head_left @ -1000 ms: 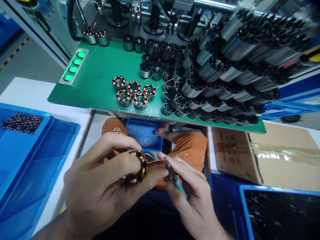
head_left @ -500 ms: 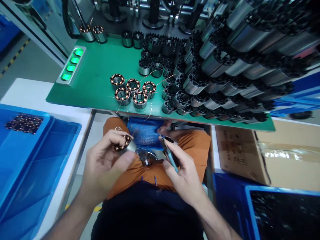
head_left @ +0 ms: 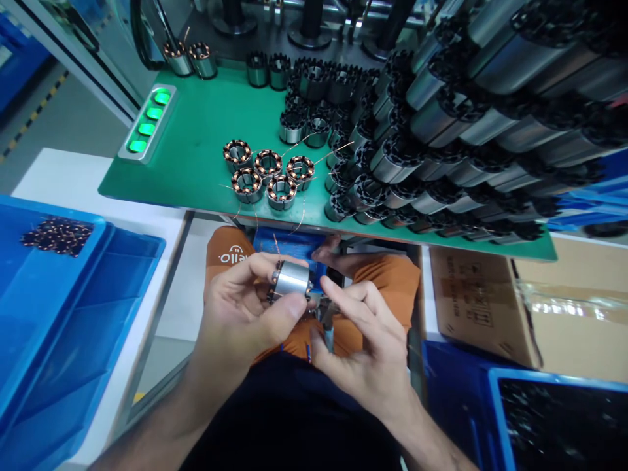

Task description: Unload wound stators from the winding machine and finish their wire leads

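My left hand (head_left: 245, 307) grips a silver motor stator (head_left: 292, 280) with copper windings at its ends, lying on its side above my lap; a thin copper wire sticks up from it. Just right of the stator, my right hand (head_left: 366, 333) holds a pair of cutters (head_left: 328, 327) with pale blue handles, partly hidden by the fingers. Ahead, on the green board (head_left: 206, 118), several wound stators (head_left: 281, 192) stand upright with loose wire ends trailing.
Stacked silver-and-black cores (head_left: 392, 159) fill the board's right side. A panel of green lit buttons (head_left: 148, 123) lies at its left. Blue bins (head_left: 115, 261) stand left, a cardboard box (head_left: 483, 301) right, and another blue bin (head_left: 493, 405) lower right.
The stator in my left hand has moved right and turned so its silver side faces up. My right hand has brought the cutters close to it. The camera view has shifted slightly.
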Motion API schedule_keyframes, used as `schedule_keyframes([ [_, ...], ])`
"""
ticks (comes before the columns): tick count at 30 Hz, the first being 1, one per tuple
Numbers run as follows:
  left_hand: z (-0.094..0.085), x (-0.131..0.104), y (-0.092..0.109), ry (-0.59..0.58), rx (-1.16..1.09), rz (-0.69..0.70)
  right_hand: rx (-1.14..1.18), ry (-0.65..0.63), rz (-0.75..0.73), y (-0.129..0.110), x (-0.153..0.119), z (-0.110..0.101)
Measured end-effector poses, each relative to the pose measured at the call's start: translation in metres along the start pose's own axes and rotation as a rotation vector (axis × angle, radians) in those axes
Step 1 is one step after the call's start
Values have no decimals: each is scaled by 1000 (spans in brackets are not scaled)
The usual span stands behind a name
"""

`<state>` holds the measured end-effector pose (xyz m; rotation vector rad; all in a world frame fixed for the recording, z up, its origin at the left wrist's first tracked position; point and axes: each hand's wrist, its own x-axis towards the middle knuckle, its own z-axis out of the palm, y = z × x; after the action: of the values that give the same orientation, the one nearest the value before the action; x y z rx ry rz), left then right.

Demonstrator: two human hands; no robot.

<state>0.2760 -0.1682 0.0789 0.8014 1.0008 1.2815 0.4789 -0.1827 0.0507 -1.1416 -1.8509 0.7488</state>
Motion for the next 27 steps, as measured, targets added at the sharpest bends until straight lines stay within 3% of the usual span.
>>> schedule_keyframes([
  [7,14,-1,6,102,62,3,50,2,6,-2,-2,-1],
  [27,17,0,-5,73,-9,-2,229,-63,33,11,-3,4],
])
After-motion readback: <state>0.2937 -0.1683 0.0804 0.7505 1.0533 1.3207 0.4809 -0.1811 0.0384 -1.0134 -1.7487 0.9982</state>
